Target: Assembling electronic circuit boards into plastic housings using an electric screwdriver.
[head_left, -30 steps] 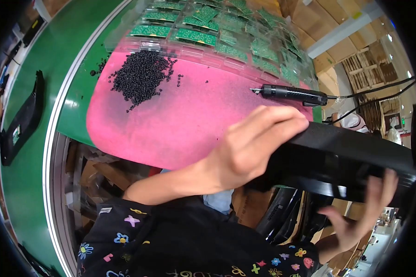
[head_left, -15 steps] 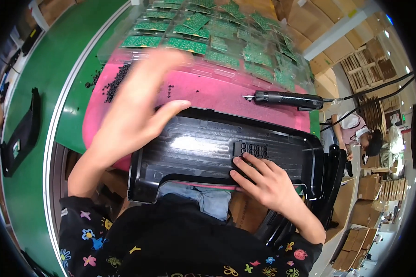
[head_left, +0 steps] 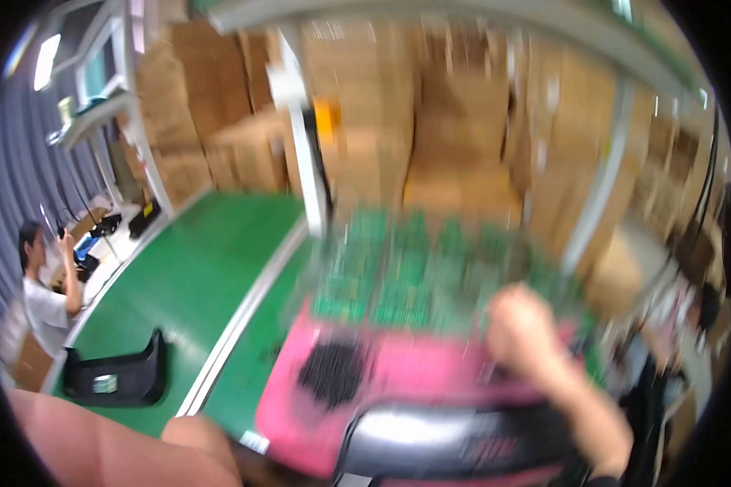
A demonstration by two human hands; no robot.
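Note:
My right hand (head_left: 524,329) is raised over the far right of the pink mat (head_left: 288,414), near the trays of green circuit boards (head_left: 402,304). Its fingers look curled into a fist, but motion smears them and what they hold cannot be made out. A dark blurred shape lies beside the wrist. Below, the black plastic housing (head_left: 430,430) rests on the mat, cut off by the lower edge. At the lower left, large and close, is blurred bare skin of my left hand or arm (head_left: 97,442); no fingers can be told apart.
A pile of small black parts (head_left: 333,373) lies on the mat's left. Another black housing (head_left: 118,394) with a small green board sits on the green conveyor (head_left: 227,243). Cardboard boxes (head_left: 357,146) stack behind. One person (head_left: 49,284) is at the left, another at the right.
The view has swung up and left. My right hand has left the housing and moved to the far right of the mat. My left hand is no longer above the housing.

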